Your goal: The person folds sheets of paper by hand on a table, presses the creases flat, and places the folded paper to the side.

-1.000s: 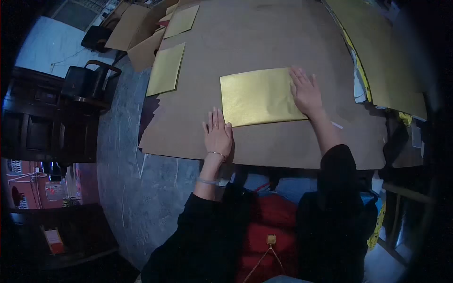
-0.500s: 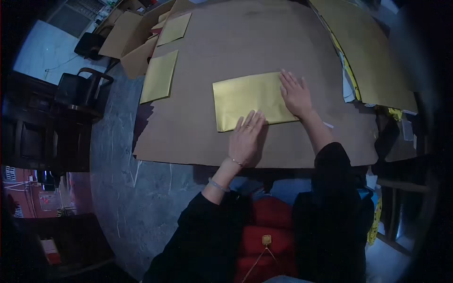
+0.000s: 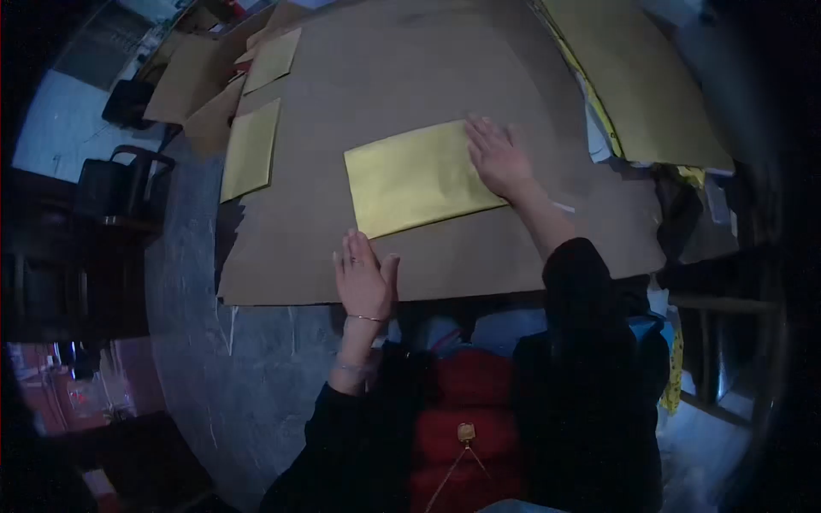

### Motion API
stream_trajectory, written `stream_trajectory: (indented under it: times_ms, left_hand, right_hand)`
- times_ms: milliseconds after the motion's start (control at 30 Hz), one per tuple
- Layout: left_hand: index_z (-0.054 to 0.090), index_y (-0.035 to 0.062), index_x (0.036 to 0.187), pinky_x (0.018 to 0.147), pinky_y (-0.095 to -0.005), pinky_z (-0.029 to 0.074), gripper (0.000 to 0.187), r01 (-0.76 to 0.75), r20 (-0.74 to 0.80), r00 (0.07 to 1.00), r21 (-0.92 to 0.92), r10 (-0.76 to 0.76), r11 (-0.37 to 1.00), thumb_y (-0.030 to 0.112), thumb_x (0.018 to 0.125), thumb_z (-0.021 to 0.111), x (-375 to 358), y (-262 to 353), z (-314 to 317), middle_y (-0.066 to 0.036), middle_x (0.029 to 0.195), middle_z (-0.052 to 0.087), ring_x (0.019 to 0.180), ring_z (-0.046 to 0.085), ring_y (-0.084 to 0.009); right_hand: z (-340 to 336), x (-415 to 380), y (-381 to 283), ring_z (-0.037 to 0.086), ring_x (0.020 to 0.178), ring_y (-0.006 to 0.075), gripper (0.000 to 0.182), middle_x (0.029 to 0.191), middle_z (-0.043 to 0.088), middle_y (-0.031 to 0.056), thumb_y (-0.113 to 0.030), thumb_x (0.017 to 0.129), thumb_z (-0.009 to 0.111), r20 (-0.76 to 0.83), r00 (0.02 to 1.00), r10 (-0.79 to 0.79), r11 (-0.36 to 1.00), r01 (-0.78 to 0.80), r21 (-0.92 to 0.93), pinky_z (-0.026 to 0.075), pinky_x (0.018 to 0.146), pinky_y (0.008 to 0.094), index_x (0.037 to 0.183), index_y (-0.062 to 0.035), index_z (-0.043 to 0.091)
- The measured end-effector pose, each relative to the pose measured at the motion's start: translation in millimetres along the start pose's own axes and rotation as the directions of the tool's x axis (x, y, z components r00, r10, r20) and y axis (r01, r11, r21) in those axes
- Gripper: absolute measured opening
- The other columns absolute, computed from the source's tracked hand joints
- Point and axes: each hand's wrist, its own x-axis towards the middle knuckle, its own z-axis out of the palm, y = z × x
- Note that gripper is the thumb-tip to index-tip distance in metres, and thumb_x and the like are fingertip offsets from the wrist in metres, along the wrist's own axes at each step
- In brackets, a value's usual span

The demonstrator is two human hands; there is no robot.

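A flat, shiny gold-yellow packet, like a padded envelope [image 3: 419, 178], lies slightly turned on the cardboard-covered table [image 3: 385, 77]. My right hand [image 3: 498, 160] rests flat on the right end of the packet, fingers stretched toward its far right corner. My left hand [image 3: 366, 278] is off the packet's front edge, its fingertips right at the near left corner. Its fingers are straight and the thumb stands apart; a ring and a thin bracelet show on it. Nothing is held in either hand.
Two similar yellow packets, a nearer packet [image 3: 251, 151] and a farther packet [image 3: 273, 61], lie along the left edge. An open cardboard box [image 3: 192, 81] stands beyond them. At the right is a large cardboard sheet [image 3: 637, 81] over yellow and white material. A dark chair [image 3: 120, 192] stands left.
My left hand has slid off the packet's front edge, moving left and toward me. My right hand stays on the right end. The whole view has shifted, moving the table leftward in frame.
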Motion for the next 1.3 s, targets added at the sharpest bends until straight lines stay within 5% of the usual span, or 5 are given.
stream_trajectory:
  times_ms: [233, 633, 967, 1167, 1300]
  left_hand:
    - [0.057, -0.0067, 0.106, 0.080, -0.0396, 0.047, 0.042, 0.288, 0.022, 0.930, -0.666, -0.368, 0.688, 0.031, 0.086, 0.059, 53, -31, 16, -0.019, 0.100, 0.063, 0.090, 0.061, -0.0314]
    - [0.056, -0.0041, 0.090, 0.056, -0.0306, 0.045, 0.039, 0.463, 0.329, 0.872, -0.795, -0.362, 0.391, 0.026, 0.073, 0.074, 97, -19, -13, -0.009, 0.079, 0.059, 0.067, 0.054, -0.0152]
    - [0.053, -0.0012, 0.111, 0.064, -0.0262, 0.053, 0.034, 0.389, 0.564, 0.795, -0.758, -0.225, -0.524, 0.006, 0.080, 0.066, 93, -4, -15, -0.011, 0.094, 0.060, 0.087, 0.061, -0.0176]
    - [0.053, -0.0018, 0.110, 0.084, -0.0324, 0.052, 0.031, 0.435, 0.431, 0.887, -0.667, 0.164, -0.605, 0.016, 0.087, 0.060, 76, -14, -52, -0.012, 0.102, 0.059, 0.095, 0.060, -0.0183]
    - [0.028, 0.0006, 0.139, 0.108, -0.0426, 0.030, 0.071, 0.175, 0.121, 0.980, -0.149, 0.158, -0.973, 0.047, 0.090, 0.051, 50, -11, -25, -0.019, 0.136, 0.039, 0.128, 0.037, -0.0283]
  right_hand:
    - [-4, -5, -1, 0.020, 0.138, 0.0229, 0.051, 0.151, 0.019, 0.0068, -0.032, 0.097, 0.025, -0.118, 0.993, 0.023, 0.997, -0.014, 0.076, 0.012, 0.112, 0.0491, 0.143, -0.0098, 0.025]
    - [3, -4, 7, 0.037, 0.126, 0.0343, 0.048, 0.137, 0.040, 0.0174, -0.028, 0.094, 0.044, -0.238, 0.965, 0.111, 0.906, 0.001, 0.424, 0.027, 0.107, 0.0402, 0.134, -0.0022, 0.037]
    - [-22, -60, 41, 0.063, 0.092, 0.0285, 0.058, 0.108, 0.061, 0.0200, -0.034, 0.093, 0.051, 0.146, 0.933, 0.330, 0.611, -0.329, 0.721, 0.052, 0.079, 0.0368, 0.133, 0.0050, 0.037]
    - [-57, -101, 39, 0.063, 0.065, 0.0169, 0.037, 0.088, 0.062, 0.0152, -0.033, 0.093, 0.053, 0.723, 0.655, -0.220, -0.183, -0.756, 0.628, 0.053, 0.054, 0.0294, 0.107, 0.0012, 0.054]
    - [-26, -131, -32, 0.062, 0.069, 0.0113, 0.023, 0.086, 0.063, 0.0075, -0.026, 0.091, 0.058, 0.698, 0.715, 0.047, -0.647, -0.510, 0.566, 0.047, 0.049, 0.0224, 0.103, -0.0065, 0.055]
